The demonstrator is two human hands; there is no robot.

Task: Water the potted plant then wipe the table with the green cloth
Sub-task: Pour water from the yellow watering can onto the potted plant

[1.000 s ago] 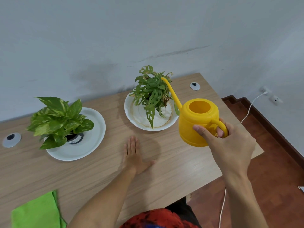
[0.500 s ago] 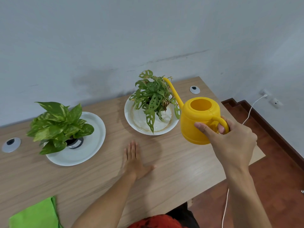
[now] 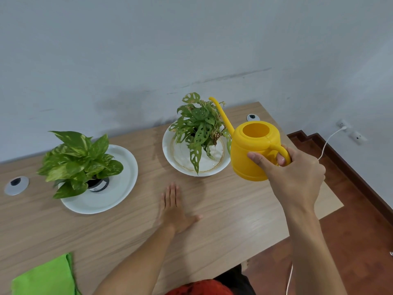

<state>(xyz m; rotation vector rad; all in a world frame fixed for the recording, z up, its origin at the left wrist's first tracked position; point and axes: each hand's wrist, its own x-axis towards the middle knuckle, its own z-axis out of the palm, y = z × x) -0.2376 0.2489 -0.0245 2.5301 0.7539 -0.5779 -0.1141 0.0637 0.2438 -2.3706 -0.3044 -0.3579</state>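
My right hand (image 3: 295, 177) grips the handle of a yellow watering can (image 3: 253, 150), held in the air to the right of a holey-leaved potted plant (image 3: 200, 128) standing in a white dish (image 3: 170, 145). The can's long spout (image 3: 221, 112) reaches up over the plant's top leaves. My left hand (image 3: 173, 207) lies flat on the wooden table (image 3: 234, 220), fingers together, palm down, holding nothing. A green cloth (image 3: 45, 277) lies at the table's front left corner.
A second plant with broad variegated leaves (image 3: 78, 160) stands on a white plate (image 3: 119, 188) at the left. Two round cable grommets (image 3: 16, 185) (image 3: 252, 117) sit in the tabletop. A white cable (image 3: 327, 141) runs to a wall socket at right, above the red-brown floor.
The watering can has risen slightly and tipped back, its spout lifted higher over the plant. My left hand stays flat on the table.
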